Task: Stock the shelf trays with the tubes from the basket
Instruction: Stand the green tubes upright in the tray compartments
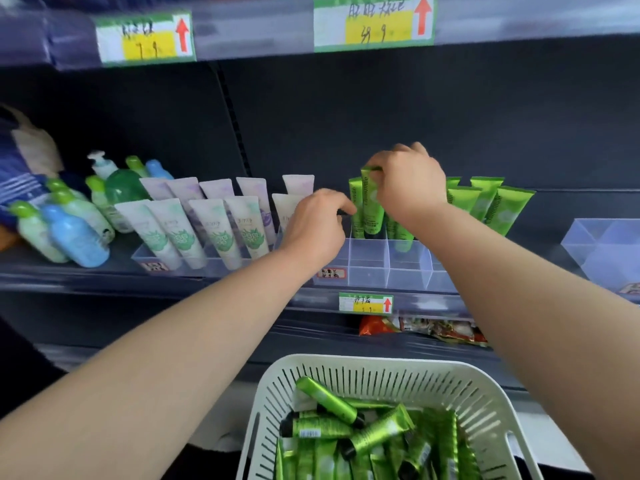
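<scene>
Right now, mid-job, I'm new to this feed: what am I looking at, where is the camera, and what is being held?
There is no machine here. These are a person's two bare hands, seen from one wide camera worn on the head, looking forward and down. The right hand pinches the top of a green tube, which stands upright in a clear divided tray on the shelf, near the shelved green tubes. The left hand reaches in beside it, fingers loosely curled, gripping nothing I can see. The tray's front compartments are empty. To the left stand white tubes and bottles. Below, a white basket holds the loose green tubes waiting to be stocked.
</scene>
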The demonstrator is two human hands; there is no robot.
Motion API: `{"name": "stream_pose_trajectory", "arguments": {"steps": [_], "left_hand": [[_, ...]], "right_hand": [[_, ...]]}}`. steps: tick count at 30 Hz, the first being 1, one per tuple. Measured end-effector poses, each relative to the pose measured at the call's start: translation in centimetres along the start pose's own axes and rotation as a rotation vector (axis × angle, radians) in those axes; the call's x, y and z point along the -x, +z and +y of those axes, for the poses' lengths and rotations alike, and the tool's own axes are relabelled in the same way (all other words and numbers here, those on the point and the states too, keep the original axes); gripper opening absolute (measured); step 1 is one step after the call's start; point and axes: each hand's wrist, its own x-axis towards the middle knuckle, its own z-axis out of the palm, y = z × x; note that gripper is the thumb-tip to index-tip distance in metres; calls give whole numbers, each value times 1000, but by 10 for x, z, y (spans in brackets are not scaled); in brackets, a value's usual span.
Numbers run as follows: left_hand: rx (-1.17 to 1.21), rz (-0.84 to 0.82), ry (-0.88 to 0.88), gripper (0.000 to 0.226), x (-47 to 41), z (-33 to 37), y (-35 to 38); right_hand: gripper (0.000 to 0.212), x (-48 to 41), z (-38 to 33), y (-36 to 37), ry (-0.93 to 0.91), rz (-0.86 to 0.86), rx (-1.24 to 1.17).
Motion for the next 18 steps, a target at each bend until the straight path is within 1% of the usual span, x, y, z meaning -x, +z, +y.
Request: {"name": "stream_pose_trajectory", "arguments": {"steps": [3,7,13,18], "left_hand": [[-72,-87,29,37,4,-7,-6],[-180,-191,130,37,7,-12,-10],[-206,-194,150,35,12,-9,-7],[-193,-195,148,34,15,-5,-7]], "right_hand": [[29,-1,0,12,2,-70,58],[28,1,0,23,6,-111,91],[37,1,4,28,6,-130,57],[34,11,5,18,-28,-51,53]]}}
